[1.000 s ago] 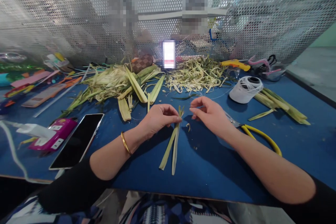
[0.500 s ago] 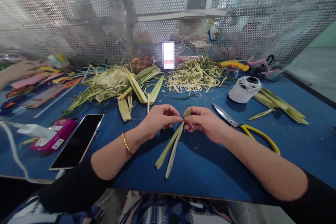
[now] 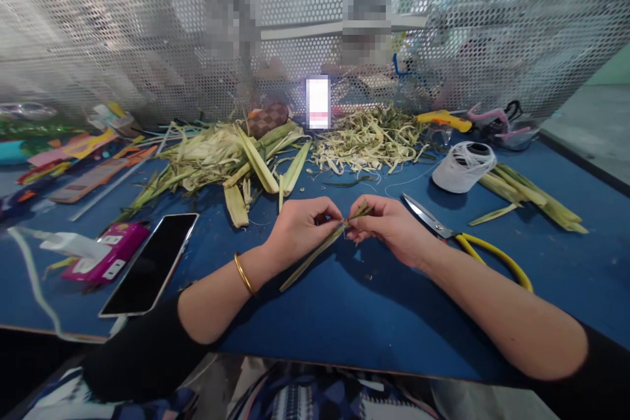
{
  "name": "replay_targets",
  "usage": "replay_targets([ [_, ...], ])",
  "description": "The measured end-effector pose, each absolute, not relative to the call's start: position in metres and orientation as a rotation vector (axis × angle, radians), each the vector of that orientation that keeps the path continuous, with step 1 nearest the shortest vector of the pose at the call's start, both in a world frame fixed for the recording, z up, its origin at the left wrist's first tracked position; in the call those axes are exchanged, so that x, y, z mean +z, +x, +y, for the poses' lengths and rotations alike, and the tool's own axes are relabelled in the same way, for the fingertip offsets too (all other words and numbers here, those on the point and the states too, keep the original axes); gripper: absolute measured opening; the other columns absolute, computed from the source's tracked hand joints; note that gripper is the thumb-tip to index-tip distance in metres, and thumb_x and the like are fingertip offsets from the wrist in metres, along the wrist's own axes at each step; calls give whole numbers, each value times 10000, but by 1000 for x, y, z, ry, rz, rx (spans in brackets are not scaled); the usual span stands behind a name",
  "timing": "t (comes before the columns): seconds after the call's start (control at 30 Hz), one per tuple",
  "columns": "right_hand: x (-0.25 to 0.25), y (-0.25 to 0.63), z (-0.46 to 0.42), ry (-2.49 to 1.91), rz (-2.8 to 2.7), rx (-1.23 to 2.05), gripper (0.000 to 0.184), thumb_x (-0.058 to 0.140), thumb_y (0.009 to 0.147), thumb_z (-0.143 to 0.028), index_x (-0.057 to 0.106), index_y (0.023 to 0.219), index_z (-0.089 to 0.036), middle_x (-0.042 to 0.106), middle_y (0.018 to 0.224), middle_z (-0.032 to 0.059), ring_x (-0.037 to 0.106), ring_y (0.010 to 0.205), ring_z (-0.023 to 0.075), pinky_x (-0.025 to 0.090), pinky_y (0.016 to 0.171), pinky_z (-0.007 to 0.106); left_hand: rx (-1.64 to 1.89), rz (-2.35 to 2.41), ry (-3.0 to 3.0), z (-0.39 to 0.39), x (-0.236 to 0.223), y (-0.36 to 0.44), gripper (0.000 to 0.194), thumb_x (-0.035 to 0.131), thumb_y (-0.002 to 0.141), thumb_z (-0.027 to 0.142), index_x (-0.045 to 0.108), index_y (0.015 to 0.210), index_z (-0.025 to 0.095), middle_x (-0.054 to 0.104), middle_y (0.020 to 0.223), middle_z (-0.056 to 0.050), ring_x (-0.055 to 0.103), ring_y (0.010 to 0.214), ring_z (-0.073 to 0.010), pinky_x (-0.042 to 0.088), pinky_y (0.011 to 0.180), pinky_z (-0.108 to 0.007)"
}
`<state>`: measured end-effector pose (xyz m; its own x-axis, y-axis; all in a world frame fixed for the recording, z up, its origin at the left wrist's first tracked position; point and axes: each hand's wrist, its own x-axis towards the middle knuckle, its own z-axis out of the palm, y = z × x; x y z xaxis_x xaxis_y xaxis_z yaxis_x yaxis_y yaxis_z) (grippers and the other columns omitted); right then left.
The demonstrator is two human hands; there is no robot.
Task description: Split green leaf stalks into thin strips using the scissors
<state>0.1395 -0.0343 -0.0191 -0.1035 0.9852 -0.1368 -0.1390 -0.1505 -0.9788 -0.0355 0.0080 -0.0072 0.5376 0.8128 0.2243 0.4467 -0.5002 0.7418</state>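
Note:
Near the middle of the blue table, my left hand (image 3: 309, 226) pinches a pale green strip of dried leaf (image 3: 315, 257), whose long end slants down to the left. Fingertip to fingertip with it, my right hand (image 3: 381, 226) grips the bunched upper end of the same leaf piece. Both hands are closed, and the spot where they meet is partly hidden by fingers. Scissors with yellow handles (image 3: 497, 256) lie beside my right forearm, their blades partly apart. Behind them stands a cone of white thread (image 3: 462, 167).
A heap of leaf strips (image 3: 207, 161) and a pile of shredded trimmings (image 3: 371, 144) lie at the back. To the left are a black-screened phone (image 3: 150, 266) and a magenta tissue pack (image 3: 105, 252). More leaf strips (image 3: 536, 197) lie right. A perforated screen (image 3: 162, 33) stands behind.
The leaf piece has turned, its two hanging ends now showing as one strip slanting further left. My hands stay together. The co-worker's hand at the far left is out of view.

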Motion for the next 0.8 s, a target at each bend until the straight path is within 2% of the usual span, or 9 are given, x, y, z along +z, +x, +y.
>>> replay_targets([
  [0.2,-16,136,-36,-1121,-1214,1380,150,719,645,-246,597,690,-172,618,588,-38,615,571,113,465,577,246,770,1065,2241,9,-12,-34,73,616,742,170,685,729,186,669,659,18,543,583,-90,381,566,-186],
  [0.4,-19,134,-35,-1230,-1126,1314,275,748,651,-391,578,649,-176,626,584,-28,616,562,115,485,572,251,894,1099,2119,6,-18,-29,119,607,789,268,660,726,183,676,706,-6,568,627,-113,421,613,-210],
  [0.6,-21,138,-33,-1290,-1063,1394,273,740,626,-270,675,874,-177,690,684,-5,652,595,128,516,597,263,878,1077,2092,6,-18,-29,102,607,788,254,658,730,188,667,712,-10,567,634,-122,434,617,-221],
  [0.8,-24,140,-32,-1307,-1079,1467,161,722,623,-246,717,766,-173,669,629,-8,629,575,112,511,613,261,908,1044,2148,7,-21,-28,97,616,786,257,657,723,196,676,768,-32,587,704,-139,453,670,-237],
])
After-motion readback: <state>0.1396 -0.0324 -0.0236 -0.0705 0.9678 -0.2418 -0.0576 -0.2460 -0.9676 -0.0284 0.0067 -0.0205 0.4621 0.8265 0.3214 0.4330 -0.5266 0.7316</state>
